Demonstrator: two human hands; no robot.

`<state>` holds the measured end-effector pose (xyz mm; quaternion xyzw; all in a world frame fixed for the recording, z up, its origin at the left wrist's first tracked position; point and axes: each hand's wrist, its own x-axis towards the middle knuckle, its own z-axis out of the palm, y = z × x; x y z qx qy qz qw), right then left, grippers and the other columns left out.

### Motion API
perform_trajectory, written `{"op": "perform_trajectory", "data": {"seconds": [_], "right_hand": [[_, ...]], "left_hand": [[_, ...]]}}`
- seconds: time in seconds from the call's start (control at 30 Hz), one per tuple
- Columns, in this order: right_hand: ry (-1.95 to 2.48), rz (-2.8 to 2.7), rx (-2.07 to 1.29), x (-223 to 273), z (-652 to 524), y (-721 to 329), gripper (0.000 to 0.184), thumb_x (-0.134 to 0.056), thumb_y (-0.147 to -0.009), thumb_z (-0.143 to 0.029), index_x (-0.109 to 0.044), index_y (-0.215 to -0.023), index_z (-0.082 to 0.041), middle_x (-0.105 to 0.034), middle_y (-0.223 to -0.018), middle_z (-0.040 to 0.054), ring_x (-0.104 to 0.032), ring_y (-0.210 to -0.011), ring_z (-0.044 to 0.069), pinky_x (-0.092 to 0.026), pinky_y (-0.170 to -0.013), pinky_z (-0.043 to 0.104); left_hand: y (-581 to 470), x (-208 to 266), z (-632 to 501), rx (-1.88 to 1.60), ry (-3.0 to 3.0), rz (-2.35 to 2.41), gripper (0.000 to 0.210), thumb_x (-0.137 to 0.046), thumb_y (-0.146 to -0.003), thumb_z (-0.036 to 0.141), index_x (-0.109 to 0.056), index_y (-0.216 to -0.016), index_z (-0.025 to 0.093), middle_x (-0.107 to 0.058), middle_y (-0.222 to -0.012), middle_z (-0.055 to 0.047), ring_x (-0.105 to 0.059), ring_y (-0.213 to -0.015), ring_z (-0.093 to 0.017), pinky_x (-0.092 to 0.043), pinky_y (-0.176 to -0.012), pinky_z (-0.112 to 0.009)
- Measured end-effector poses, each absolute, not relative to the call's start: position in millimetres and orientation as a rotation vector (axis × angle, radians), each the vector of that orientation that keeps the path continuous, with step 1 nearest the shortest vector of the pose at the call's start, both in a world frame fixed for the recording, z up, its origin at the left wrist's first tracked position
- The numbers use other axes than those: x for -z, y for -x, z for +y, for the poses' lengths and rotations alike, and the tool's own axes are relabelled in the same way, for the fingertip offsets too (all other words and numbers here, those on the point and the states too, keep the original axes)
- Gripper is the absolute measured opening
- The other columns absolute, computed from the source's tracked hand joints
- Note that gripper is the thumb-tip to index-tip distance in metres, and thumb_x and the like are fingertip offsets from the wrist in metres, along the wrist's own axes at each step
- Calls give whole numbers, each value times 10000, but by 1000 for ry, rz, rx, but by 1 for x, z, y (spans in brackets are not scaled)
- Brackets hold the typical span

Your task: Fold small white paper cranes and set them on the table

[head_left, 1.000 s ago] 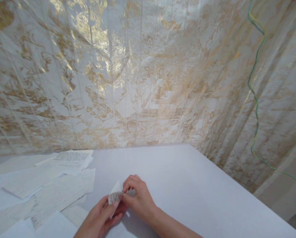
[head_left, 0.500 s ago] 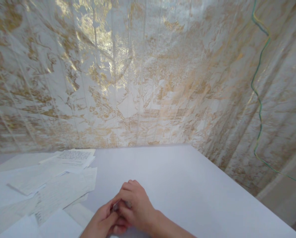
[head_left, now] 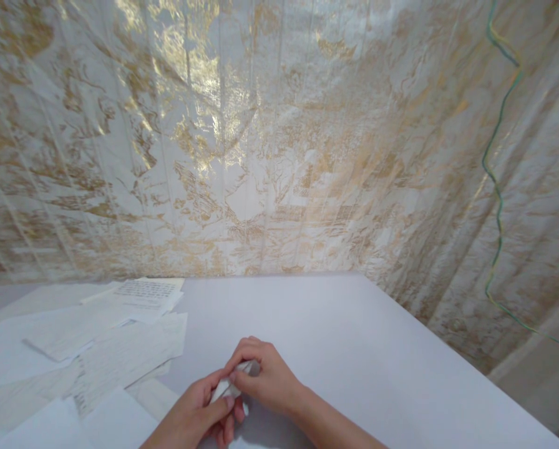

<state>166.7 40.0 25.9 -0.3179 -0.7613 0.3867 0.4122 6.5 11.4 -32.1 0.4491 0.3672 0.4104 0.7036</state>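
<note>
Low in the middle of the head view, a small piece of folded white paper (head_left: 224, 389) is pinched between both hands. My left hand (head_left: 196, 408) grips its near left end, thumb on top and fingers curled beneath. At the far right end, my right hand (head_left: 271, 378) bends over the paper with thumb and fingers closed on it. Part of the paper is hidden by the fingers. Another white edge (head_left: 242, 443) shows just below the hands at the bottom of the view; I cannot tell what it belongs to.
Overlapping paper sheets (head_left: 130, 352), some with writing, cover the left of the white table (head_left: 345, 337). Behind the table hangs shiny gold-and-white patterned sheeting (head_left: 242, 156). A green-yellow wire (head_left: 498, 218) runs down at the right, beyond the table's slanting right edge.
The hands have opened apart slightly, so more of the folded white paper shows between them. The whole view has shifted slightly.
</note>
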Motion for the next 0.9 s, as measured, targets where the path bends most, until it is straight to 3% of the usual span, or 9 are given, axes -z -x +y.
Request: {"op": "perform_trajectory", "data": {"seconds": [0.2,0.47,0.63,0.9], "right_hand": [[877,-1868,-1001,-26,39,-167,358,-651,-655,66,-747,-867,-206,-644,-795,-12,-598,-805,174,-431,-778,291],[842,-1676,-1179,-21,50,-173,168,-619,-802,-248,-698,-931,-175,-483,-651,-39,-424,-617,138,-338,-610,274],[792,-1667,-1232,-20,48,-171,238,-615,-862,-387,-689,-943,-176,-461,-647,-41,-397,-611,140,-299,-616,291],[713,-1528,-1344,-22,47,-171,385,-664,-846,-560,-664,-942,-187,-440,-609,-56,-383,-578,134,-274,-584,274]], "left_hand": [[-5,24,12,-897,-1029,872,557,-741,-696,705,-646,-760,161,-724,-605,-34,-590,-381,-93,-421,-383,-185],[-3,14,8,-1022,-1072,1016,485,-720,-738,657,-608,-757,186,-700,-603,-13,-578,-386,-104,-418,-368,-189],[-5,14,8,-1018,-1092,1053,529,-721,-698,704,-583,-754,197,-691,-560,-17,-582,-362,-119,-410,-342,-191],[-7,4,3,-1025,-1137,1060,504,-708,-727,685,-586,-732,196,-675,-518,7,-562,-339,-105,-390,-346,-186]]}}
